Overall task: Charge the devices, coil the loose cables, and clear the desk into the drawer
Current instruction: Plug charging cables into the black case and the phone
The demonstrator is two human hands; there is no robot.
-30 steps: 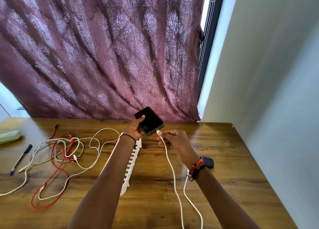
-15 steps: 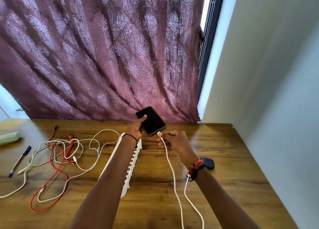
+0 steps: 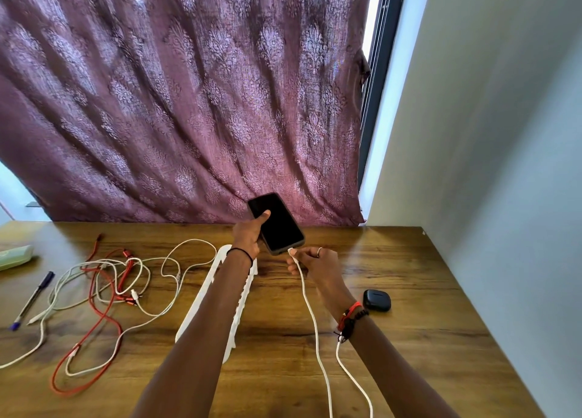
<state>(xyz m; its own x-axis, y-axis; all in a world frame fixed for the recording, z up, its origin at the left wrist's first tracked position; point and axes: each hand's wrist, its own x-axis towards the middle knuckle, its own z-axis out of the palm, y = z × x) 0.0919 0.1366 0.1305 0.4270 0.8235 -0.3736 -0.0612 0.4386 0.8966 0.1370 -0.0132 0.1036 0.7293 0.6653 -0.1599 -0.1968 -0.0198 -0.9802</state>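
My left hand (image 3: 248, 233) grips a black phone (image 3: 278, 224) with a dark screen, tilted up above the wooden desk (image 3: 409, 291). My right hand (image 3: 315, 258) pinches the plug of a white charging cable (image 3: 316, 332) right at the phone's bottom edge. That cable runs down toward me and off the frame's lower edge. A tangle of white and red loose cables (image 3: 104, 291) lies on the desk to the left. A black earbud case (image 3: 377, 300) sits beside my right wrist.
A white slotted cable organiser (image 3: 241, 317) lies under my left forearm. A blue pen (image 3: 31, 301) and a pale green case (image 3: 14, 255) lie at the far left. A purple curtain (image 3: 189, 103) hangs behind the desk; a grey wall (image 3: 488, 166) bounds the right side.
The phone has tilted more upright and shifted slightly right, and my right hand has brought the plug up against its bottom edge. The loose cables have not moved.
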